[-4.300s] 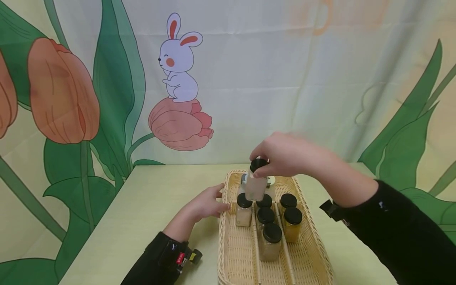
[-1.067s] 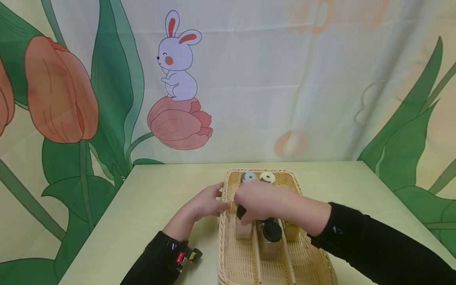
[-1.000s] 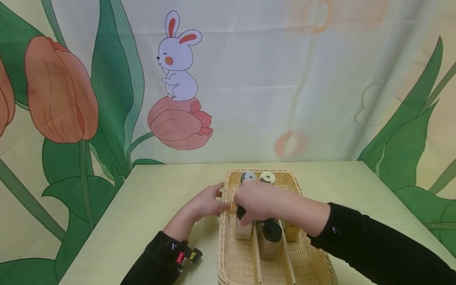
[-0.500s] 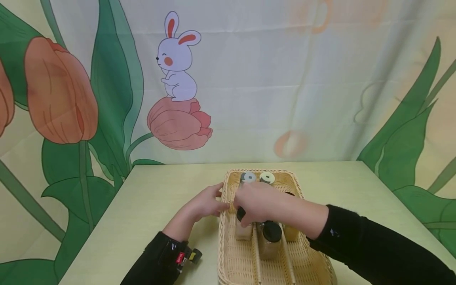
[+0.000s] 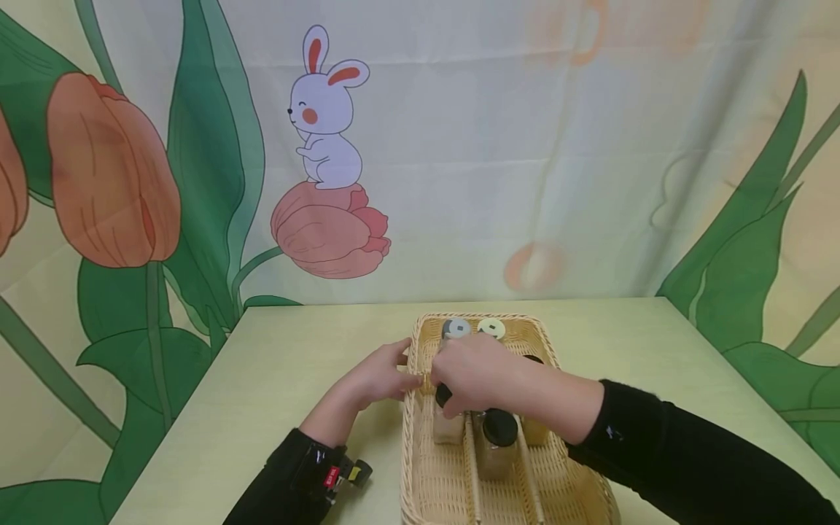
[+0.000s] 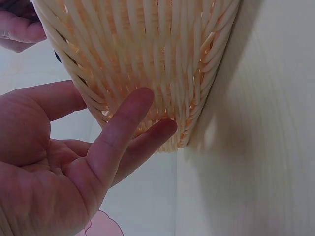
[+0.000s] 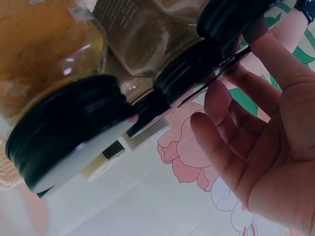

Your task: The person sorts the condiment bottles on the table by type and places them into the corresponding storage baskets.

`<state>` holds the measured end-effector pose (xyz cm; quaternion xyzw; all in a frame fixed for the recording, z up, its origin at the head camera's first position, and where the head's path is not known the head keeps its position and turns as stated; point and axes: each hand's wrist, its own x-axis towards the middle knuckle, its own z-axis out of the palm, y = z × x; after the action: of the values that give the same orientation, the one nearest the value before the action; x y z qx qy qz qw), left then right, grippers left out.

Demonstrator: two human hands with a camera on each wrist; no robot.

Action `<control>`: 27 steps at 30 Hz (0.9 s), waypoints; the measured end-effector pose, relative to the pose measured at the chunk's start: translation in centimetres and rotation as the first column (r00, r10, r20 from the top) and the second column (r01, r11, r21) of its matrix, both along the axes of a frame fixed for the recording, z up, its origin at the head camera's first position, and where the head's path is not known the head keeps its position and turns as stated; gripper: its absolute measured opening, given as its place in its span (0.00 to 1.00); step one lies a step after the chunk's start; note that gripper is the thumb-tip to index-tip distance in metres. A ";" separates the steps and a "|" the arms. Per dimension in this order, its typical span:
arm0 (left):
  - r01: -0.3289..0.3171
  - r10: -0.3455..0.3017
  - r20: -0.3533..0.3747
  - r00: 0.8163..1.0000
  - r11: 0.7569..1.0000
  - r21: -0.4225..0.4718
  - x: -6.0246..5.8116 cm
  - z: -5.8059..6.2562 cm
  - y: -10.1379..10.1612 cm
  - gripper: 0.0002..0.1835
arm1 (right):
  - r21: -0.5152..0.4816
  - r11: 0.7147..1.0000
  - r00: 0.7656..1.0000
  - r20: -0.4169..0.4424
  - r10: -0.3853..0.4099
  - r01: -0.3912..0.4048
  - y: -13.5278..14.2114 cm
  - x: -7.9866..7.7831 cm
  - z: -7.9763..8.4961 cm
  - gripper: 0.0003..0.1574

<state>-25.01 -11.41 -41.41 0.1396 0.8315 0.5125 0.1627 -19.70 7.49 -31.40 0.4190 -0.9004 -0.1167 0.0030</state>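
My right hand [image 5: 475, 370] is inside the wicker basket [image 5: 407, 474] and pinches the black lid of a jar [image 5: 448, 426] with pale contents. That jar is upright in the left compartment. The hand and forearm hide much of the other jars. A black-lidded jar with brownish contents [image 5: 499, 448] is in the middle compartment. Amber contents show in another jar [image 7: 49, 44] close to the camera in the right wrist view. My left hand [image 5: 374, 375] holds the basket's left side, thumb over the rim, other fingers along the outer wall, as the left wrist view shows.
Two jars with a grey lid [image 5: 458, 328] and a cream lid [image 5: 491, 328] stand at the basket's far end. Lengthwise dividers [image 5: 474, 474] split the basket. The pale table [image 5: 295, 328] ends at a printed cloth backdrop [image 5: 472, 146].
Over four seconds ago my right hand held the pale jar above the basket; it is now down in the left compartment. During the last second both hands stay nearly still.
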 end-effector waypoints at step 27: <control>-0.004 0.004 -0.001 1.000 1.000 -0.018 -0.1 -0.1 0.0 0.47 | 0.003 1.000 1.000 0.010 -0.002 0.002 0.5 0.1 0.2 0.24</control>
<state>-25.14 -11.37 -41.50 0.1369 0.8363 0.5054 0.1626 -19.64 8.03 -31.20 0.4188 -0.9006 -0.1161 -0.0025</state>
